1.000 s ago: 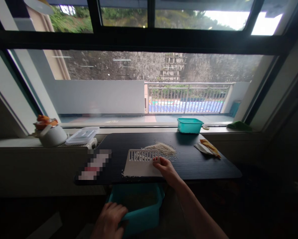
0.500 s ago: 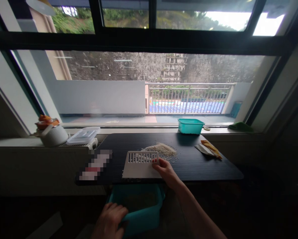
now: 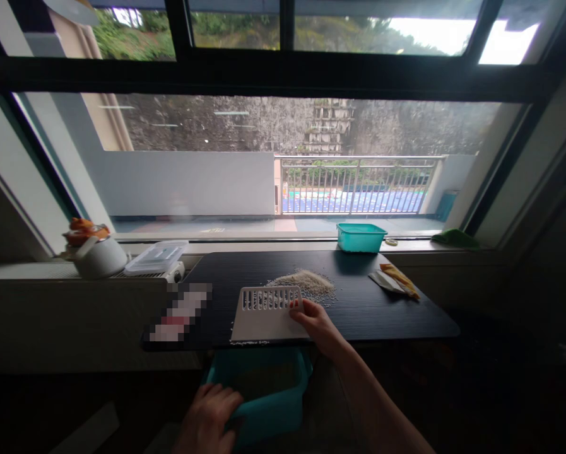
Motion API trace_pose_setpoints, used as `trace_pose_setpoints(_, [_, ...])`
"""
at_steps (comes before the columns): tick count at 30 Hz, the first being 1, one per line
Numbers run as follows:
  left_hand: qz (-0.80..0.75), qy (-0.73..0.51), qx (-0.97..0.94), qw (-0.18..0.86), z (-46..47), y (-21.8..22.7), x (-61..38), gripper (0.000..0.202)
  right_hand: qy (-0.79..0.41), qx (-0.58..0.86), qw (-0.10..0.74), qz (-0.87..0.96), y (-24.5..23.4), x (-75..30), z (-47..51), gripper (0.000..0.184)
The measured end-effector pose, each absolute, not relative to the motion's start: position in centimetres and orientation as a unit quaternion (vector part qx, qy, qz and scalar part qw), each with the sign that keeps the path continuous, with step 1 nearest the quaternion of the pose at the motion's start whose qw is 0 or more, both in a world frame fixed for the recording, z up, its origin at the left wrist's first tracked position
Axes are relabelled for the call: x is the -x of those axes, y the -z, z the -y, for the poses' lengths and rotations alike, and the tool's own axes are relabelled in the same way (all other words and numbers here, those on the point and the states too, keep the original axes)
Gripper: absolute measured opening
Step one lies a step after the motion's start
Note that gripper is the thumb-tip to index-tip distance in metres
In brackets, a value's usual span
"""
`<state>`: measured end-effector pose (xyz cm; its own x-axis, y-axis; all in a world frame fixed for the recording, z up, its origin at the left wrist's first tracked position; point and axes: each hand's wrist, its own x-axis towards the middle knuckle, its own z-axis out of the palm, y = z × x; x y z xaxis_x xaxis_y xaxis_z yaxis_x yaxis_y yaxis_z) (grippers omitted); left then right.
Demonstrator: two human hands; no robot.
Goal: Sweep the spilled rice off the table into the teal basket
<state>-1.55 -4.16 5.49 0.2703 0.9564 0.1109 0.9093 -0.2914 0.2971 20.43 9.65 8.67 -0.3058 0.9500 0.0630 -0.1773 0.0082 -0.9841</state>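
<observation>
My right hand [image 3: 313, 320] grips the right edge of a flat white plastic scraper [image 3: 268, 325] with a row of slots along its top. The scraper leans on the front edge of the dark table [image 3: 377, 321], and a thin line of white grains lies along its lower edge. Behind it is a heap of pale grains [image 3: 308, 284], with loose ones scattered around. Below the table edge stands a teal plastic tub [image 3: 273, 410] with some dull contents in its shaded inside. My left hand [image 3: 214, 410] is closed over the tub's near left rim.
At the table's back edge stands a second teal tub [image 3: 361, 238]. A yellow and white packet [image 3: 395, 280] lies at the right, and a blurred-out item [image 3: 181, 315] at the left. On the left ledge are a grey-white pot [image 3: 100, 255] and a clear lid [image 3: 157, 257].
The scraper's lower edge has come slightly nearer the table's front edge, where more white grains now show. My left hand keeps its hold on the tub.
</observation>
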Motion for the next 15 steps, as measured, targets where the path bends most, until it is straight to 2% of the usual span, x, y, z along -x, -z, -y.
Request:
trace_pose_setpoints(10, [-0.591, -0.13, -0.792, 0.083, 4.1, -5.3, 1.6, 0.017, -0.594, 0.354, 0.462, 0.555, -8.5, -20.3, -9.7, 0.032])
trace_pose_setpoints(15, [-0.579, -0.162, -0.795, 0.079, 4.1, -4.9, 1.9, 0.014, -0.577, 0.374, 0.495, 0.532, -9.2, -19.3, -10.4, 0.031])
